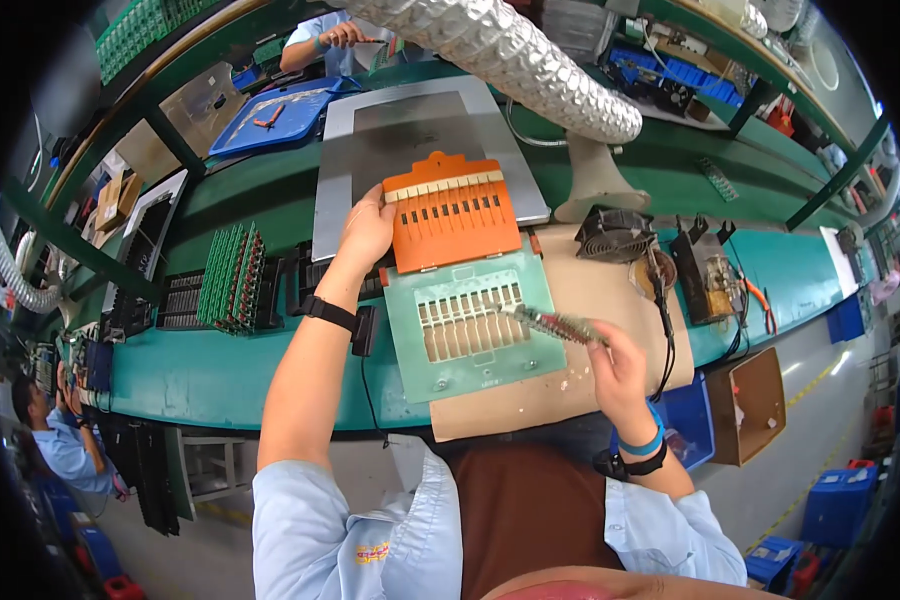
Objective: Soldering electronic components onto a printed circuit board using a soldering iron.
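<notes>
An orange hinged cover [453, 232] stands raised at the far side of a pale green fixture plate [410, 350]. My left hand [368, 228] is closed on the cover's left edge, with its fingers partly hidden behind it. Rows of slots show in the plate's middle. My right hand [620, 372] pinches the right end of a narrow circuit board panel [560, 326] with small parts along it. The panel is tilted, and its far end hangs over the right side of the slots.
Behind the cover lies a grey metal plate [340, 150]. Several green circuit boards [232, 280] stand in a rack on the left. A small fan [615, 235] and a soldering station [708, 275] are on the right, below a silver duct [530, 60]. Brown paper [490, 418] covers part of the bench.
</notes>
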Action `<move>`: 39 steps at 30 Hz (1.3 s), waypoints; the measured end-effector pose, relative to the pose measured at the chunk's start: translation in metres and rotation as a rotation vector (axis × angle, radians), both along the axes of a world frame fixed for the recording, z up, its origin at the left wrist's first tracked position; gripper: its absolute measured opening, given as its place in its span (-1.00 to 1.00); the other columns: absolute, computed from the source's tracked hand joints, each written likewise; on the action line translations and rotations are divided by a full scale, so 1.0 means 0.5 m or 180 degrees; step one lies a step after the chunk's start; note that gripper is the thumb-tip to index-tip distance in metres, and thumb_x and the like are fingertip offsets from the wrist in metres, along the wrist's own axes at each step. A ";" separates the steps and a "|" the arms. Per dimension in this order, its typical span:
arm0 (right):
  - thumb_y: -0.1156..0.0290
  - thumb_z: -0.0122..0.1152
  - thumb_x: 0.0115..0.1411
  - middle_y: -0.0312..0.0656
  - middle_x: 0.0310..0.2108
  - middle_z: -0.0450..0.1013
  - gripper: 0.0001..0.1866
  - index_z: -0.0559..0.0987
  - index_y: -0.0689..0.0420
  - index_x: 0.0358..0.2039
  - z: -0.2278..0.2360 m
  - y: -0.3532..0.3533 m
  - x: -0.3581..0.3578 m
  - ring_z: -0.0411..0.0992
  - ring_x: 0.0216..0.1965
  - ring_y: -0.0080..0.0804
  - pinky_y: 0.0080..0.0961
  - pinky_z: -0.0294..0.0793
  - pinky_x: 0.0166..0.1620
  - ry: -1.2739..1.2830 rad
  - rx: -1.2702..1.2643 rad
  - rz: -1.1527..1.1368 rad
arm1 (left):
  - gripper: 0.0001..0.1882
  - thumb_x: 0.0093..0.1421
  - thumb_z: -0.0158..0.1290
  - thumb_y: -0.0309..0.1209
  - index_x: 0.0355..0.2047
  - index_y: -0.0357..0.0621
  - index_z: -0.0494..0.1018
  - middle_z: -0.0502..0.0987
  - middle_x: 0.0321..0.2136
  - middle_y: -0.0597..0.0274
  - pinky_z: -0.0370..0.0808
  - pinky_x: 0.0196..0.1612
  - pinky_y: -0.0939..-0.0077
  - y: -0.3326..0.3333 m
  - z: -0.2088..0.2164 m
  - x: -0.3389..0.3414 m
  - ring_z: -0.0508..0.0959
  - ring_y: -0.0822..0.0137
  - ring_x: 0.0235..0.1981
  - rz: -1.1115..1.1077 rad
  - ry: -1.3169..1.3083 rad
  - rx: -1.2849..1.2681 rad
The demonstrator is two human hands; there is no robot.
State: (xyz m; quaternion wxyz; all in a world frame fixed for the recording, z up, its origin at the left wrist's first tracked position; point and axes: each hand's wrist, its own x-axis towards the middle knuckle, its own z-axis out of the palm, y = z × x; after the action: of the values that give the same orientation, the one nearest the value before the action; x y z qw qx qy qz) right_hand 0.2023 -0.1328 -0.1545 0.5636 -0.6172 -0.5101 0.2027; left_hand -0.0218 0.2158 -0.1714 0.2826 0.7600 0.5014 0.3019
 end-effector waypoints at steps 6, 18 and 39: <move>0.63 0.00 0.38 -0.16 0.06 0.56 -0.65 0.50 0.31 0.16 -0.021 0.031 0.028 0.49 0.10 -0.38 -0.41 0.42 0.20 0.2056 -0.0162 0.0621 | -0.62 0.35 0.09 -0.40 0.15 -0.21 0.49 0.62 -0.25 0.00 0.53 -0.08 0.39 -0.182 0.100 -0.019 0.63 0.19 -0.19 -0.0690 -0.0069 0.0432; 0.36 0.00 0.48 -0.10 0.18 0.48 -0.55 0.37 0.24 0.31 -0.026 0.112 -0.044 0.47 0.16 -0.34 -0.33 0.42 0.23 0.3117 -0.0437 0.1192 | -0.85 0.39 0.11 -0.41 -0.11 -0.20 0.56 0.52 -0.45 0.49 0.18 -0.56 0.69 -0.312 0.094 -0.090 0.27 0.71 -0.60 -0.1059 -0.1496 -0.1589; 0.51 0.02 0.39 -0.16 -0.03 0.55 -0.64 0.47 0.23 0.17 -0.117 -0.047 0.111 0.52 -0.14 -0.48 -0.52 0.49 -0.03 0.2570 -0.0508 0.0077 | -0.33 0.39 0.16 -0.27 0.35 -0.36 0.18 0.53 -0.38 0.29 0.07 -0.65 0.66 0.102 -0.024 -0.099 0.20 0.62 -0.65 0.1213 -0.1265 -0.1280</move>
State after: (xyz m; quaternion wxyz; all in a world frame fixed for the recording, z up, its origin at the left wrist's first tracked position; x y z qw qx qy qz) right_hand 0.2578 -0.1561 -0.2129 0.6665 -0.5238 -0.2378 0.4742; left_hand -0.0713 0.2669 -0.1834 0.4576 0.5080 0.6190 0.3865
